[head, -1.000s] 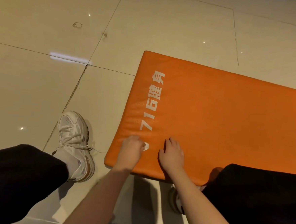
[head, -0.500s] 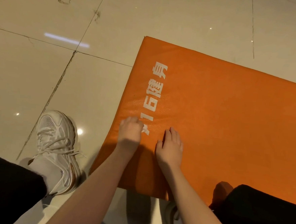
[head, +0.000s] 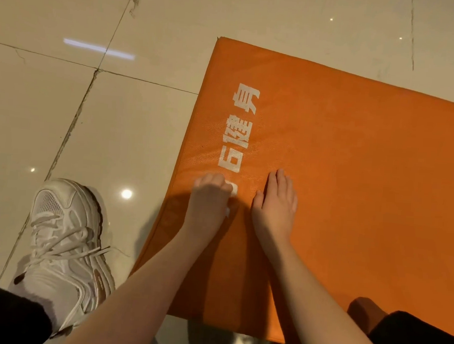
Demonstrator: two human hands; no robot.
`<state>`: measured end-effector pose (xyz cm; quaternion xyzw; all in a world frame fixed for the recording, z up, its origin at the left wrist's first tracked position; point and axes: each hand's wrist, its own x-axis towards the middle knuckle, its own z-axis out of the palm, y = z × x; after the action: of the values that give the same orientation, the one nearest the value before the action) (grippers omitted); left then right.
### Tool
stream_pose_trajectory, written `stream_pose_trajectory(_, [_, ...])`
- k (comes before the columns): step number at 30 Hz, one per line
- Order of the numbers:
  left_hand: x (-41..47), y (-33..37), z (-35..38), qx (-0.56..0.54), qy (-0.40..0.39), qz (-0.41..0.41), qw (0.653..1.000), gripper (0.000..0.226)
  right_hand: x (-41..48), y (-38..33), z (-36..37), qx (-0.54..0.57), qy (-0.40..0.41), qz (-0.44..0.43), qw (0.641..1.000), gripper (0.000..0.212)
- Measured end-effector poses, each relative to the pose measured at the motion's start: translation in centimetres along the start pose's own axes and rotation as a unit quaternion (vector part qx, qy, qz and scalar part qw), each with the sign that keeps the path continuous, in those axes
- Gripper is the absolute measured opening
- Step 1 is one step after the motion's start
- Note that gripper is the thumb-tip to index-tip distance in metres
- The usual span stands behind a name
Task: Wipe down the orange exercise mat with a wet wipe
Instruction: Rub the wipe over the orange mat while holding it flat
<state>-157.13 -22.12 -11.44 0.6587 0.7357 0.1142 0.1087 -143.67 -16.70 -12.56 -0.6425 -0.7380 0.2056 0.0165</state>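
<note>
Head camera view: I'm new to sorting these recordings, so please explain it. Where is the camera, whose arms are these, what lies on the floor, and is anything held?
There is no machine here. A person wears the camera on the head, so it looks down at their own arms. An orange mat with white lettering lies on the tiled floor. The left hand is curled on the mat near its end edge. A small white bit at its thumb side is probably the wet wipe it grips. The right hand rests flat on the mat beside it, holding nothing. The white sneaker left of the mat and the black trouser legs are the person's own.
</note>
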Motion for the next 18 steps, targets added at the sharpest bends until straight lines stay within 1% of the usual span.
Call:
stream_pose_trajectory(1, [-0.1, -0.3, -0.4, 0.001, -0.011, 0.044, 0.999, 0.021, -0.1, 0.0, 0.2, -0.001, 0.004, 0.000, 1.000, 0.054])
stream_pose_trajectory(2, [0.3, -1.1, -0.6, 0.015, -0.003, 0.085, 0.996, 0.018, -0.2, -0.1, 0.3, -0.002, 0.009, -0.003, 1.000, 0.054])
stream_pose_trajectory(3, [1.2, -2.0, -0.6, 0.039, 0.023, 0.107, 0.993, 0.013, -0.3, -0.1, 0.4, -0.003, 0.017, -0.007, 1.000, 0.053])
stream_pose_trajectory(4, [2.3, -2.8, -0.6, 0.062, 0.054, 0.101, 0.992, 0.008, -0.3, -0.1, 0.5, -0.002, 0.024, -0.011, 1.000, 0.052])
stream_pose_trajectory(6, [4.7, -3.6, -0.2, 0.059, 0.101, 0.036, 0.993, 0.010, -0.2, 0.0, 0.5, -0.001, 0.035, -0.020, 0.999, 0.052])
stream_pose_trajectory(7, [5.5, -3.3, 0.1, 0.048, 0.106, 0.003, 0.993, 0.012, -0.2, 0.0, 0.5, -0.001, 0.037, -0.023, 0.999, 0.052])
stream_pose_trajectory(9, [6.0, -2.5, 0.6, 0.032, 0.123, -0.024, 0.992, 0.011, 0.2, 0.0, 0.5, 0.001, 0.036, -0.028, 0.999, 0.052])
stream_pose_trajectory(11, [5.2, -2.2, 1.1, 0.020, 0.117, -0.016, 0.993, 0.010, 1.4, -0.3, 0.5, 0.000, 0.039, -0.032, 0.999, 0.052])
stream_pose_trajectory(14, [3.6, -2.4, 1.5, -0.013, 0.106, 0.038, 0.994, 0.005, 5.5, -0.9, 0.2, 0.001, 0.048, -0.019, 0.999, 0.052])
stream_pose_trajectory(16, [3.1, -2.5, 1.6, -0.033, 0.114, 0.056, 0.991, 0.011, 8.5, -1.2, -0.3, 0.009, 0.064, -0.019, 0.998, 0.050])
stream_pose_trajectory(18, [3.0, -2.7, 1.5, -0.044, 0.109, 0.085, 0.989, 0.014, 10.5, -1.3, -0.6, 0.023, 0.102, -0.022, 0.994, 0.046])
